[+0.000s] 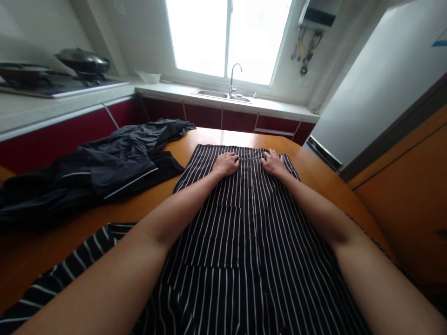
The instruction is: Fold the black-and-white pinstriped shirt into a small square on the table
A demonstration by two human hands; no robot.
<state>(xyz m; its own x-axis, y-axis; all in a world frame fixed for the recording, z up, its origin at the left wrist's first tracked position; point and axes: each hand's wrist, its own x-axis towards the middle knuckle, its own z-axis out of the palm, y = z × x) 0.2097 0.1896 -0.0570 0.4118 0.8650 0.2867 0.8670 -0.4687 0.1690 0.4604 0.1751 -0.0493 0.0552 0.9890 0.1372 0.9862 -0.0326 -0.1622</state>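
"Two hands are seen at the center of the frame, but on what are they laid?"

"On a striped shirt, black and white, by which the center and lower center are filled. It is spread over a wooden table; by its far edge the left hand and the right hand are placed, one on each side of the button row."

"Is the cloth gripped?"

"By the left, that cannot be told: its fingers are slightly bent and their tips partly hidden. The right is laid palm down, with its fingers spread and its thumb held apart."

"And the rest of the shirt?"

"A pocket is shown just left of the buttons, and a sleeve is stretched toward the lower left corner, partly covered by the left forearm."

"What else is pictured?"

"Dark clothes, trimmed with white lines, are heaped at the left of the frame. At the top, a sink and tap are set beneath a bright window. A lidded pan is seated on the stove at upper left; the upper right is taken up by a fridge."
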